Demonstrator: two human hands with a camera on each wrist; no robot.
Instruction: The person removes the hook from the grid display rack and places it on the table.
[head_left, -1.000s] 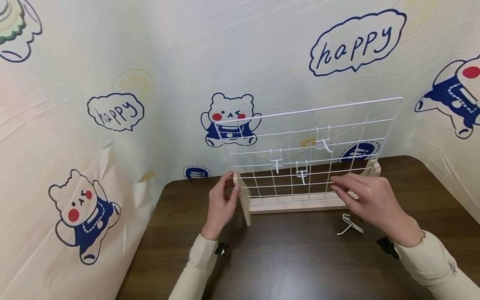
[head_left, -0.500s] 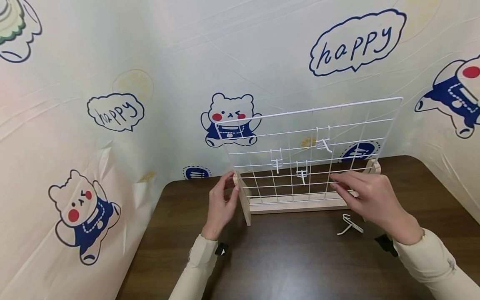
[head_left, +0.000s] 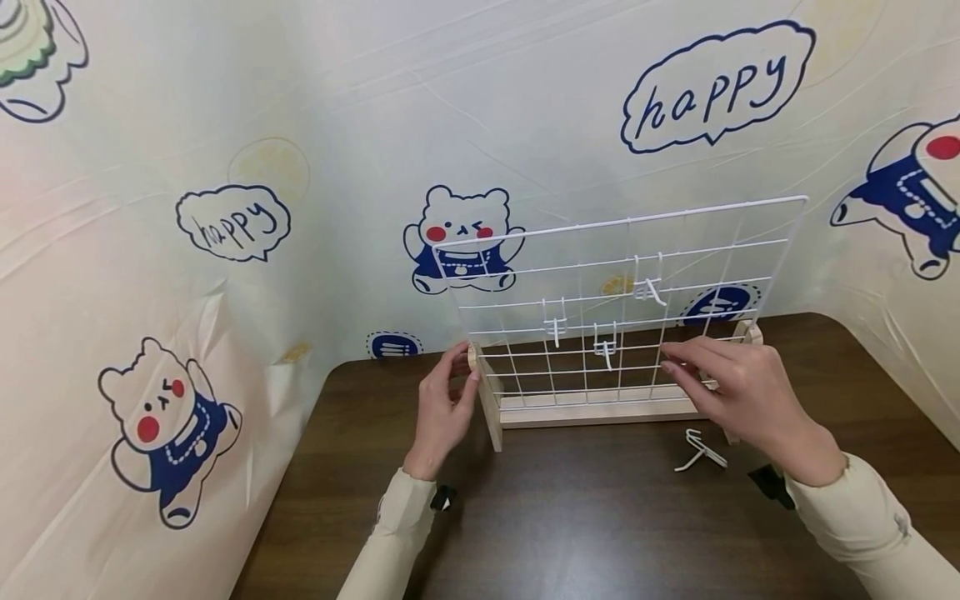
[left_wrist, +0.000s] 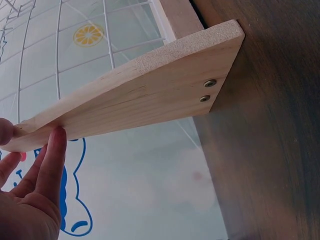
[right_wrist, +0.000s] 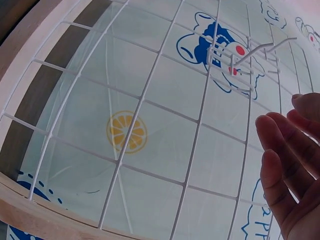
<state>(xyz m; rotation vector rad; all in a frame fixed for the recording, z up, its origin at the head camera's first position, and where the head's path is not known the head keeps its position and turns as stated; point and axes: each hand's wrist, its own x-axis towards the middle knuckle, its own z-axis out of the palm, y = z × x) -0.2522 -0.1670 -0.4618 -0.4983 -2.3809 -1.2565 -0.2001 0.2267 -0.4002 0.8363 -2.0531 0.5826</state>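
Observation:
A white wire grid rack (head_left: 622,222) stands upright in a pale wooden base (head_left: 585,420). My left hand (head_left: 442,417) holds the top of the left wooden side panel (left_wrist: 150,95), thumb on one face and fingers against the other. In front of the grid's lower right part is my right hand (head_left: 738,387), its fingers gently bent; nothing shows between them in the right wrist view. Three white hooks hang on the wires: one at left (head_left: 555,328), one lower in the middle (head_left: 605,347), one higher at right (head_left: 648,290). A loose white hook (head_left: 701,451) lies below the right hand.
The dark wooden table (head_left: 585,517) extends in front of and beside the rack. A pale printed curtain (head_left: 337,167) with bears and "happy" bubbles surrounds it at the back and sides. Two screws (left_wrist: 210,83) show low on the left side panel.

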